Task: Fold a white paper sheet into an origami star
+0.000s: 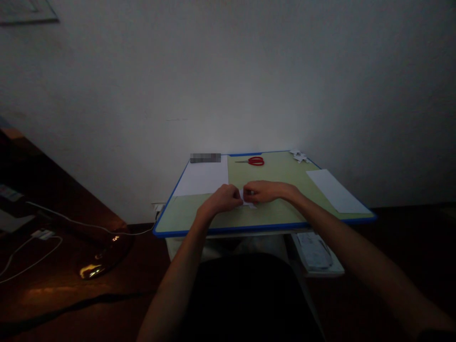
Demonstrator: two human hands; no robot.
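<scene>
Both hands meet low over the middle of a pale green tabletop point(278, 171) with a blue rim. Between them is a small piece of white paper point(245, 203), partly hidden by the fingers. My left hand point(225, 197) is closed, its fingertips pinching the paper's left side. From the right, my right hand point(261, 191) also has its thumb and fingers closed on the paper. Beyond the hands lies a pair of scissors point(255, 161) with red handles, blades pointing left.
A large white sheet point(203, 178) covers the table's back left, with a blurred-out dark object point(205, 158) at its far edge. White paper scraps point(299, 156) lie at the back right corner. A long white paper point(337, 191) rests along the right edge. White cables point(89, 225) run at left.
</scene>
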